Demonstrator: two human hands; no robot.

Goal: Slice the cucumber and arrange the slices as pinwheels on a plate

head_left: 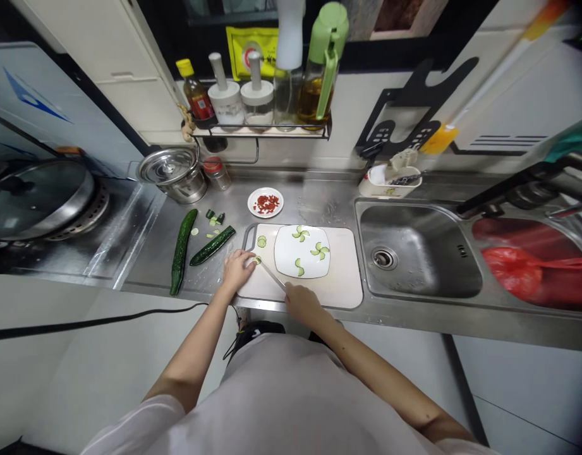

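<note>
Head view: my right hand [303, 304] grips the knife [273, 277]; my left fingers [244, 255] pinch a cucumber piece [257, 260] on the board [345, 292], beside the plate [284, 254]; slicing seems in hand; another cut calls for fingertips tucked clear.

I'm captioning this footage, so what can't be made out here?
All in the head view:
- Silvery lidded metal pot: contents, hidden by its lid.
- Crumpled red plastic bag: contents, hidden by the plastic.
- Dark bottle with yellow cap: label text, too small.
- Thin metal knife: handle, hidden by the right hand.
</note>
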